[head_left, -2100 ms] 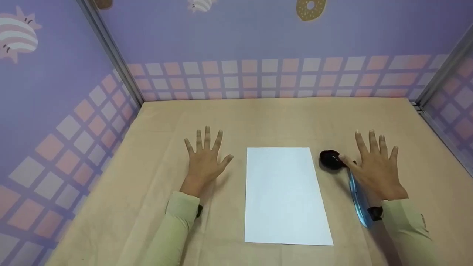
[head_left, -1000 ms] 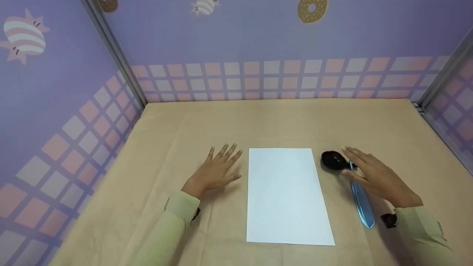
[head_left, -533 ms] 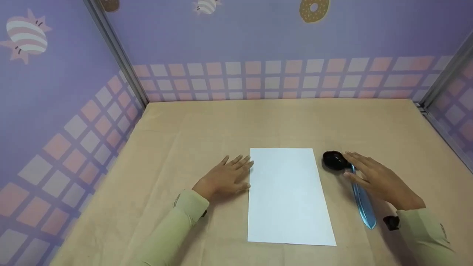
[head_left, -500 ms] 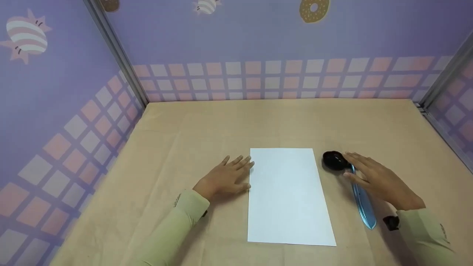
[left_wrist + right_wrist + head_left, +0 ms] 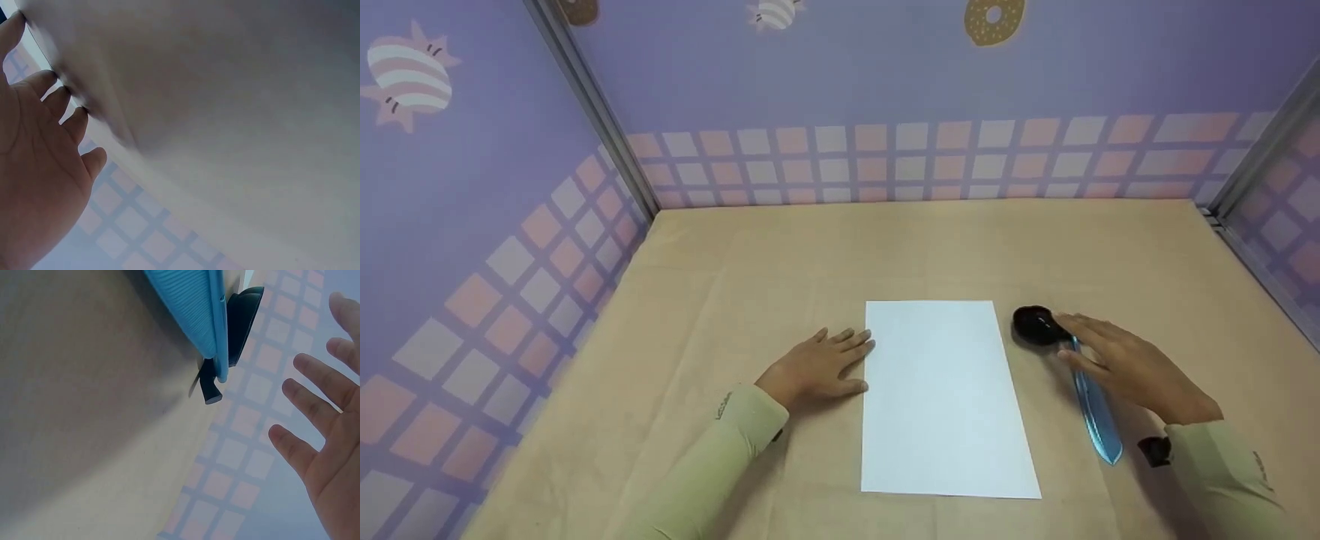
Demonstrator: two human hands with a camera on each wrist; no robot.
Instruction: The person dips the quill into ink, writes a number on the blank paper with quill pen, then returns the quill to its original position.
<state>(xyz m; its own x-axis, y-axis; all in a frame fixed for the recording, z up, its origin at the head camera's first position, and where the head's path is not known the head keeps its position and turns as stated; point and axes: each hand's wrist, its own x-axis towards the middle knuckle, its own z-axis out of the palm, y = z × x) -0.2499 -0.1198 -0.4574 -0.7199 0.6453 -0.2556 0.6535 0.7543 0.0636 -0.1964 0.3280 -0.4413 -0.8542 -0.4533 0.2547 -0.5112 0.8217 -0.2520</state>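
A white sheet of paper [image 5: 945, 405] lies flat on the cloth. At its left edge is my left hand [image 5: 819, 369], fingers extended and fingertips overlapping the paper's border; the left wrist view shows its palm [image 5: 39, 169]. To the right of the paper lies a black, shiny, round-bowled thing like a ladle head [image 5: 1037, 325] with a short stub. A long, pointed, ribbed blue piece [image 5: 1099, 424] adjoins that stub, partly hidden by my right hand [image 5: 1136, 371]. In the right wrist view, the right hand's fingers [image 5: 320, 379] are spread, holding nothing, apart from the blue piece.
Beige cloth [image 5: 780, 255] covers the table. Purple printed panels [image 5: 840, 82] rise at the back and both sides, with metal posts [image 5: 596, 112] at the corners. A black band [image 5: 1155, 451] shows at the right wrist.
My left hand has come down and right from beside the paper to its left edge. The right hand has turned sideways and lowered near the blue piece. Paper and black thing have stayed put.
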